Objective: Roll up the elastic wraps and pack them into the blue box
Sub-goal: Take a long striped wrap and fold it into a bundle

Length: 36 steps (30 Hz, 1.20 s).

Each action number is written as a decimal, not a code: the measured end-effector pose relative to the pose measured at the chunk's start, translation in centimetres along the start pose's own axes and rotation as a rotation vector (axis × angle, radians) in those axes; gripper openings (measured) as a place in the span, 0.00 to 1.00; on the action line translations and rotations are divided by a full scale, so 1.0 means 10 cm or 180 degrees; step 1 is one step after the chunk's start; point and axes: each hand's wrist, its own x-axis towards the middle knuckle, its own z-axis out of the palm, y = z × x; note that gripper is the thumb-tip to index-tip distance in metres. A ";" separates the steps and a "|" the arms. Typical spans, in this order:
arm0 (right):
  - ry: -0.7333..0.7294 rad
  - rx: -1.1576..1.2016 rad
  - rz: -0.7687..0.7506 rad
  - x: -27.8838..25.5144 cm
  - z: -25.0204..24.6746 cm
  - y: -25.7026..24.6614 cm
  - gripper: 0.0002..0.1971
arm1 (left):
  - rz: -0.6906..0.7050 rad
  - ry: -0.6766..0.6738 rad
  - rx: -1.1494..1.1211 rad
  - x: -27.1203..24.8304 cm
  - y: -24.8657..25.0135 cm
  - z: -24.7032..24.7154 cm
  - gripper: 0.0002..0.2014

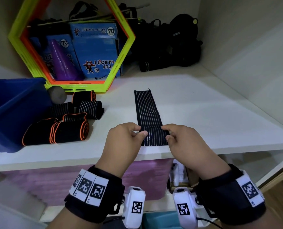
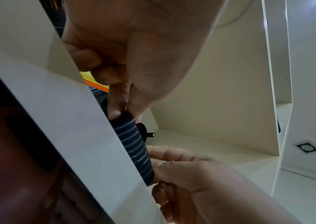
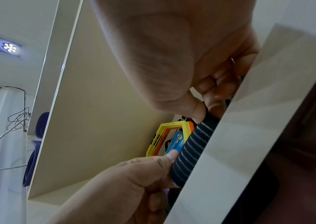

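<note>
While the blue box (image 1: 13, 103) at far left is cut off by the frame edge, you can see wraps (image 1: 61, 119) heaped beside it. Your left hand (image 1: 124, 139) pinches the near, rolled end of the striped wrap (image 1: 147, 109) on the shelf (image 1: 203, 116); your right hand (image 1: 185, 141) pinches its other side. Your fingers hide both ends of the roll.

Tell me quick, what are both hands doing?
Left hand: pinching the left end of the striped elastic wrap.
Right hand: pinching its right end.
</note>
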 end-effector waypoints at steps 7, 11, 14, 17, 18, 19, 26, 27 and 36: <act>0.0116 -0.0311 -0.0147 0.00 0.05 0.01 0.21 | 0.0672 0.0235 0.0214 -0.03 -0.05 0.05 0.06; 0.0210 -0.0474 -0.0334 0.00 0.07 0.00 0.20 | 0.1089 0.0132 0.0574 -0.06 -0.02 0.09 0.06; 0.0249 -0.0306 -0.0387 0.02 0.06 0.01 0.19 | 0.1068 -0.0045 0.0599 -0.09 -0.02 0.05 0.17; 0.0200 -0.0353 -0.0489 0.02 0.03 0.04 0.17 | 0.0861 -0.0306 0.0631 -0.15 -0.05 0.03 0.31; 0.0134 -0.0387 -0.0509 0.01 0.02 0.04 0.18 | 0.0857 -0.0337 0.0608 -0.16 -0.06 0.04 0.33; 0.0032 -0.0421 -0.0522 -0.01 0.00 0.04 0.21 | 0.0880 -0.0332 0.0576 -0.17 -0.06 0.04 0.34; -0.0361 -0.0252 -0.0581 -0.03 -0.10 0.12 0.30 | 0.0865 -0.0399 0.0333 -0.27 -0.11 -0.01 0.38; -0.0262 -0.0121 -0.0561 -0.05 -0.11 0.12 0.25 | 0.0771 -0.0414 0.0245 -0.27 -0.11 -0.02 0.36; 0.0190 0.0710 -0.0075 -0.12 -0.08 0.09 0.19 | -0.0263 -0.0226 -0.0871 -0.22 0.00 -0.07 0.12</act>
